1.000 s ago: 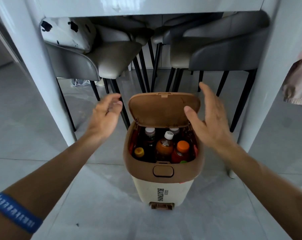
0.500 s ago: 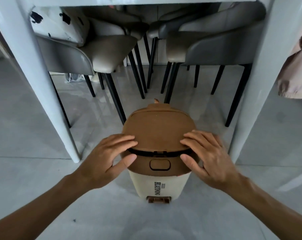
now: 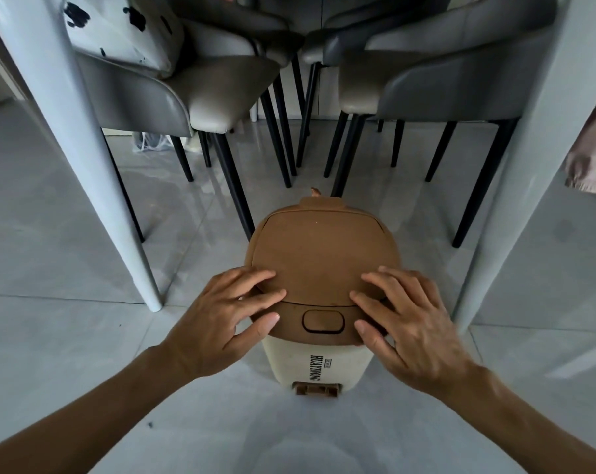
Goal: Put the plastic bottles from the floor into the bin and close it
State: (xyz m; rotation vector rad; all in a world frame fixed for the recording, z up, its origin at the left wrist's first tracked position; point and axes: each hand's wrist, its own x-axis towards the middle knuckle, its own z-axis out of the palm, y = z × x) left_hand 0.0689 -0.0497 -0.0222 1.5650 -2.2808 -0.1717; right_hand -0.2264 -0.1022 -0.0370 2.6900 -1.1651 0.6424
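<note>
1. Standing on the grey tiled floor (image 3: 84,336) between the white table legs (image 3: 94,172), the cream plastic bin with its brown collar (image 3: 319,367) could tip if pushed off-centre.
2. Its brown domed lid (image 3: 324,261) lies down, seemingly flush; unlatched, it might spring open.
3. The left hand (image 3: 221,323) and right hand (image 3: 413,323) rest spread, fingers flat on the lid's front edge, pinching nothing.
4. The thumbs flank the oval release button (image 3: 323,321); a stray press could reopen it.
5. No plastic bottles show; presumably inside.
</note>
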